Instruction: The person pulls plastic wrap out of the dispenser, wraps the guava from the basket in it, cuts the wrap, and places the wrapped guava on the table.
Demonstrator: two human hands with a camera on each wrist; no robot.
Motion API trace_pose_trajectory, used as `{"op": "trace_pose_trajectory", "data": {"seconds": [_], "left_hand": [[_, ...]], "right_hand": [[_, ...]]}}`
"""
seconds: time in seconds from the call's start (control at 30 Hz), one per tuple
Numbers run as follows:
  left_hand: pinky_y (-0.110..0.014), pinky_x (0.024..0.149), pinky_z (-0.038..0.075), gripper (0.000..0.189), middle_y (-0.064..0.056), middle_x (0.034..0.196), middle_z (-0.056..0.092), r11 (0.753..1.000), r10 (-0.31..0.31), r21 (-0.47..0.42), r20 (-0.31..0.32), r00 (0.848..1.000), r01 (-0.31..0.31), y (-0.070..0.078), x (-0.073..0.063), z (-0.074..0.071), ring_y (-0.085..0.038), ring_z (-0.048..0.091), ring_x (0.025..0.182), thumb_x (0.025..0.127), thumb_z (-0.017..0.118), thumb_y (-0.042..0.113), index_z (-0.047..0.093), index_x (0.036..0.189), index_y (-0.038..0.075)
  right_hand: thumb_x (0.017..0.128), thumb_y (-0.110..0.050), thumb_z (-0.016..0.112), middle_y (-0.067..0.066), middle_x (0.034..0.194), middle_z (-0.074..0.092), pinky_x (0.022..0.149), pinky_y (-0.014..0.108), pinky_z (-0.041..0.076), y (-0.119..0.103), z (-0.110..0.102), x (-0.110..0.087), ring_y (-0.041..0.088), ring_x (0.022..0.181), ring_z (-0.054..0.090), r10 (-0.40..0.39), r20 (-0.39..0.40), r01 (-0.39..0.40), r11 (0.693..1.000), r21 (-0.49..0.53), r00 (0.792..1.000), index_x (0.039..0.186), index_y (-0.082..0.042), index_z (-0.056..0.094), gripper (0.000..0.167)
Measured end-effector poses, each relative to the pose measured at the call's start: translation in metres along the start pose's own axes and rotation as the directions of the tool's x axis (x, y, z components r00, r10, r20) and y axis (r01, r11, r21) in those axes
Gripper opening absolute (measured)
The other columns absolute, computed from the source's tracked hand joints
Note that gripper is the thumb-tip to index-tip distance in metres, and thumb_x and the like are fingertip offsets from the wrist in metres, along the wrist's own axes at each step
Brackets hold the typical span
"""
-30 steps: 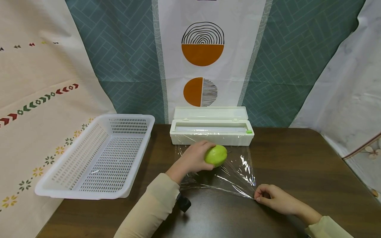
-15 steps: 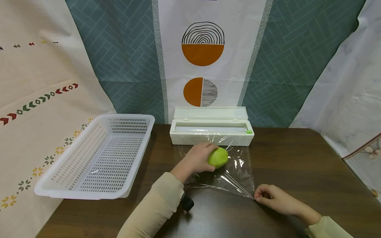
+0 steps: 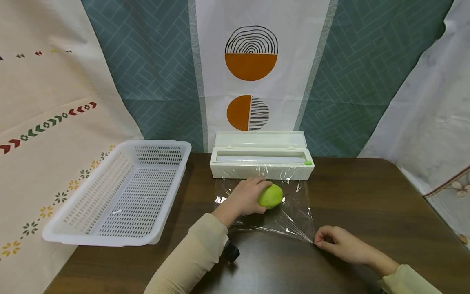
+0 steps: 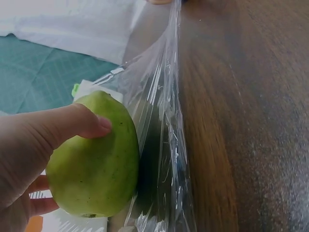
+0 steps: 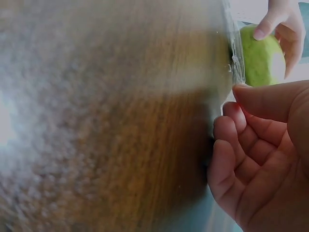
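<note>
My left hand point(image 3: 247, 199) grips a green pear point(image 3: 271, 196), its thumb across the near side in the left wrist view and the fingers behind. The pear is over a sheet of clear plastic wrap point(image 3: 299, 204) that runs from a white wrap dispenser point(image 3: 262, 172) at the back of the table. My right hand point(image 3: 341, 244) pinches the near right corner of the wrap between thumb and index finger, the other fingers curled. Creases spread from that corner toward the pear. In the right wrist view the wrap edge point(image 5: 237, 60) is gathered at the thumb tip.
The dispenser's lid point(image 3: 260, 139) stands raised, with the wrap roll point(image 3: 260, 159) inside. A white perforated basket point(image 3: 161, 204) is at the left of the dark wooden table point(image 3: 367, 196). Patterned cloths point(image 3: 367, 81) hang behind the table and at both sides.
My left hand has moved the pear slightly right and toward me, lower over the wrap. My right hand keeps its pinch on the corner, nearly still.
</note>
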State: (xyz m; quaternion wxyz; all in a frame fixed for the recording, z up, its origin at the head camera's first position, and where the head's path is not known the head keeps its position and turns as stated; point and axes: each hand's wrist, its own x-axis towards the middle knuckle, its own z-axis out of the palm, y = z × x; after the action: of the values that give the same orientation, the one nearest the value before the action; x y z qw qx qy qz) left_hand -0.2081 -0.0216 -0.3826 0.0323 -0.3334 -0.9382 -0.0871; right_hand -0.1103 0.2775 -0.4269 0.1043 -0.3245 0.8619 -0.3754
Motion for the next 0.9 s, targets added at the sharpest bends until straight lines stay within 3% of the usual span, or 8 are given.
{"op": "trace_pose_trajectory", "data": {"seconds": [0.37, 0.9], "left_hand": [[-0.044, 0.104, 0.04, 0.078, -0.005, 0.148, 0.039, 0.995, -0.03, -0.092, 0.036, 0.999, 0.034, -0.004, -0.008, -0.001, -0.024, 0.042, 0.133, 0.075, 0.077, 0.04, 0.042, 0.142, 0.02], [-0.047, 0.107, 0.037, 0.085, -0.005, 0.147, 0.04, 0.966, -0.098, -0.236, 0.045, 0.994, 0.106, -0.021, -0.037, -0.001, -0.026, 0.041, 0.133, 0.075, 0.078, 0.036, 0.034, 0.146, 0.018]], "right_hand": [[0.095, -0.014, 0.054, -0.01, 0.081, 0.05, 0.058, 0.019, 0.04, -0.003, -0.001, 0.002, -0.005, 0.071, 0.046, 0.037, 0.001, -0.036, 0.999, -0.035, 0.999, 0.088, -0.01, 0.055, 0.009], [0.096, -0.016, 0.054, -0.008, 0.082, 0.05, 0.057, 0.02, 0.04, -0.004, -0.002, 0.003, -0.005, 0.069, 0.046, 0.053, -0.005, -0.053, 0.997, -0.047, 0.999, 0.088, -0.01, 0.055, 0.009]]}}
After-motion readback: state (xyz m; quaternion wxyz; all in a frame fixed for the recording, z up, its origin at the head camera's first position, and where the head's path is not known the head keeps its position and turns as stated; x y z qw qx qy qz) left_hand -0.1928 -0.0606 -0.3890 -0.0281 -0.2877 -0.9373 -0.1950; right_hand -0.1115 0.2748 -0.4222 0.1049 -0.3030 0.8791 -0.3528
